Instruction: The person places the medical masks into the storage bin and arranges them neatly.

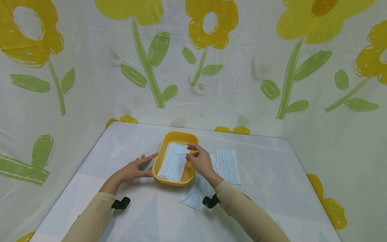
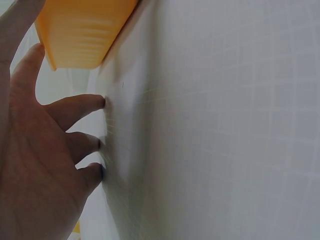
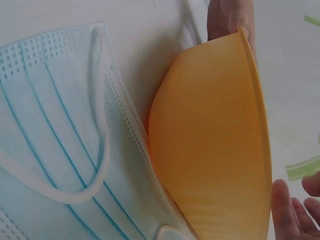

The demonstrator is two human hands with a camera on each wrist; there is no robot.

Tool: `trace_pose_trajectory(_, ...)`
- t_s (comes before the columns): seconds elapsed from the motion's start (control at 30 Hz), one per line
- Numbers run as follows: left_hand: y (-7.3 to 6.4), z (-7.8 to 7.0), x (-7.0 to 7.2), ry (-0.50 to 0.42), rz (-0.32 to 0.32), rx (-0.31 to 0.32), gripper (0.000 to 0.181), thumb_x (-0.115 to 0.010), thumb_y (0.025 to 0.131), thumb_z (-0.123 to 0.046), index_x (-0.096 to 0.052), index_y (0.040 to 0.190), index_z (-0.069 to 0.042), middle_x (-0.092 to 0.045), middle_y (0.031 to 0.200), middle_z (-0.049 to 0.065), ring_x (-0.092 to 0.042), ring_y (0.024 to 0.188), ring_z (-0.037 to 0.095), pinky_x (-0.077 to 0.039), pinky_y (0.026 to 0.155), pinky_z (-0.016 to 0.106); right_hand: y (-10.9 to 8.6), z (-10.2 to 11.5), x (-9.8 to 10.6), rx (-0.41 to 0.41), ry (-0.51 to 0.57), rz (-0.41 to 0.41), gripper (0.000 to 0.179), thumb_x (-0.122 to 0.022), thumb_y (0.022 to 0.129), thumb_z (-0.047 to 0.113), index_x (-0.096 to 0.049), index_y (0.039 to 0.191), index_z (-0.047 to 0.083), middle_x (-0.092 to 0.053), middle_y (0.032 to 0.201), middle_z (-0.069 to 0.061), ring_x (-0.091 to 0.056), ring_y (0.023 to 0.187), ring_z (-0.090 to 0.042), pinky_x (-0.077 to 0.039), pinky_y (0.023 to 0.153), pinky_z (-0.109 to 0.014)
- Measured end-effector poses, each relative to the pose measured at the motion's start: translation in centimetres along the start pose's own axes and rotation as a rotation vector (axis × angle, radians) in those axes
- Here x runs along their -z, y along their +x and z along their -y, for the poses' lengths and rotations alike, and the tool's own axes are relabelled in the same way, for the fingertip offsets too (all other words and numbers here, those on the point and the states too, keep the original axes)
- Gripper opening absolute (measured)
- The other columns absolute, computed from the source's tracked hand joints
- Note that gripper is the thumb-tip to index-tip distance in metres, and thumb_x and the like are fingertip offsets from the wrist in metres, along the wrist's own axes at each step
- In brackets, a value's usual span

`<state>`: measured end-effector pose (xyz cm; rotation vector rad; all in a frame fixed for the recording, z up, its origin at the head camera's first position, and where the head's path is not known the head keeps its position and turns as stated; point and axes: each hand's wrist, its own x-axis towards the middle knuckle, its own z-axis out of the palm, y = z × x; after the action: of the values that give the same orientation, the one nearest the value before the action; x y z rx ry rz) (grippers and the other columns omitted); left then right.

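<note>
A yellow plastic tub stands on the table with a stack of light blue face masks lying in it. At the tub's left rim, my left hand spreads its fingers, with the index finger and thumb against the side. My right hand is over the tub's right rim, beside the upper part of the stack. Its thumb and fingers are bent loosely with a gap between them, and nothing shows in their grasp. In the right wrist view its fingertips show beyond the rim.
Loose face masks lie on the table to the right of the tub: one flat at the far side, another nearer, partly under my right forearm. A white curtain with printed flowers hangs behind the table.
</note>
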<state>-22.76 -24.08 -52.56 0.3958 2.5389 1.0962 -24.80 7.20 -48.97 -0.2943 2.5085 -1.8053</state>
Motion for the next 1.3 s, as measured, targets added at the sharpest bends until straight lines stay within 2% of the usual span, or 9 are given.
trace_pose_trajectory(0.47,0.0,-0.1,0.0,0.004,0.001,0.014,0.094,-0.078,0.084,-0.054,-0.028,0.161,-0.035,-0.021,0.167,0.013,-0.002,0.151,0.053,-0.007,0.109,0.082,-0.8,-0.6,1.8,0.081,0.069,-0.073,0.043,-0.063,0.097,0.001,-0.060,0.138,0.011,-0.065,0.121,-0.022,-0.071,0.087,-0.027,-0.062,0.076,-0.030)
trace_pose_trajectory(0.6,0.0,-0.1,0.0,0.004,0.001,0.011,0.094,-0.078,0.084,-0.054,-0.028,0.161,-0.036,-0.022,0.167,0.012,-0.002,0.151,0.053,-0.007,0.109,0.082,-1.1,-0.9,2.3,0.077,0.054,-0.097,0.042,-0.064,0.097,0.003,-0.060,0.138,0.012,-0.066,0.120,-0.021,-0.071,0.086,-0.027,-0.062,0.075,-0.032)
trace_pose_trajectory(0.9,0.1,-0.1,0.0,0.013,0.002,0.030,0.094,-0.078,0.084,-0.055,-0.028,0.161,-0.037,-0.021,0.168,0.013,-0.002,0.151,0.054,-0.009,0.109,0.082,-1.5,-1.5,2.8,0.035,-0.020,-0.119,0.042,-0.063,0.100,0.009,-0.056,0.142,0.009,-0.067,0.119,-0.014,-0.070,0.086,-0.021,-0.061,0.077,-0.030)
trace_pose_trajectory(1.13,0.1,-0.1,0.0,0.017,0.001,0.030,0.093,-0.078,0.084,-0.055,-0.028,0.161,-0.037,-0.020,0.168,0.014,-0.002,0.151,0.053,-0.009,0.108,0.083,-1.8,-2.1,3.5,0.058,-0.017,-0.148,0.041,-0.064,0.099,0.008,-0.060,0.140,0.010,-0.069,0.114,-0.011,-0.071,0.085,-0.023,-0.062,0.075,-0.031)
trace_pose_trajectory(1.3,0.1,-0.1,-0.1,0.015,0.001,0.041,0.094,-0.078,0.084,-0.056,-0.028,0.161,-0.037,-0.019,0.168,0.015,-0.002,0.151,0.054,-0.010,0.108,0.083,-2.0,-2.6,4.0,0.038,-0.024,-0.162,0.040,-0.064,0.099,0.008,-0.062,0.138,0.013,-0.069,0.115,-0.013,-0.070,0.085,-0.022,-0.061,0.075,-0.027)
